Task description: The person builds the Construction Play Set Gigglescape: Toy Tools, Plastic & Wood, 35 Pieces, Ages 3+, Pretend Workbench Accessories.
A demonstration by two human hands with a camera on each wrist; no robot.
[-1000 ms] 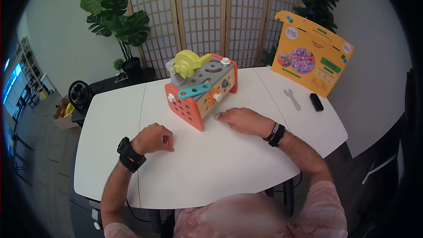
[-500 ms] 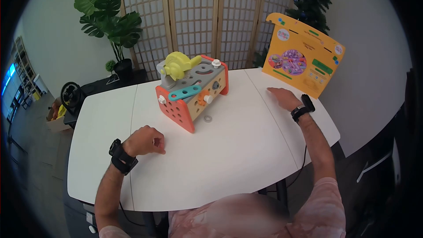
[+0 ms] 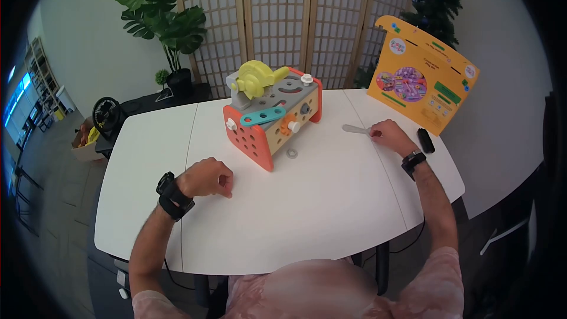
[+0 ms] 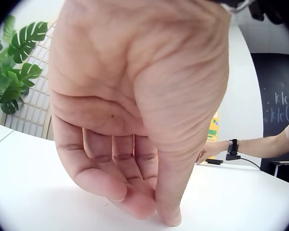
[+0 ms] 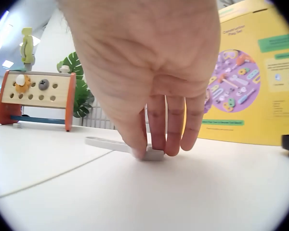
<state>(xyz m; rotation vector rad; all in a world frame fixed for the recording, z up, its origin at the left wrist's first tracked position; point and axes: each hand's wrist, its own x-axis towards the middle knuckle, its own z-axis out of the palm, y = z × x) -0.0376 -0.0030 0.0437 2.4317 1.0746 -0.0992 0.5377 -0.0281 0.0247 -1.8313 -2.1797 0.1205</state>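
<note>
My right hand (image 3: 394,136) pinches one end of a grey toy wrench (image 3: 355,129) between thumb and fingers, low over the right side of the table. In the right wrist view the handle of the wrench (image 5: 106,143) points left, and the fingers hide part of its other end. My left hand (image 3: 208,178) rests on the table with loosely curled fingers and nothing in them. Between the hands, a small grey ring (image 3: 292,153) lies in front of the toy workbench (image 3: 254,145), which carries a yellow-green piece (image 3: 255,80), a teal strip (image 3: 263,116) and an orange gear (image 3: 286,125).
A yellow toy box (image 3: 423,77) stands at the back right of the white table (image 3: 283,218). In front of it lies a small black object (image 3: 425,140). A potted plant (image 3: 180,82) and a black fan (image 3: 107,116) are beyond the left edge.
My right hand has left the grey ring, moved right and taken hold of the wrench, whose handle now points left. The left hand stays in place.
</note>
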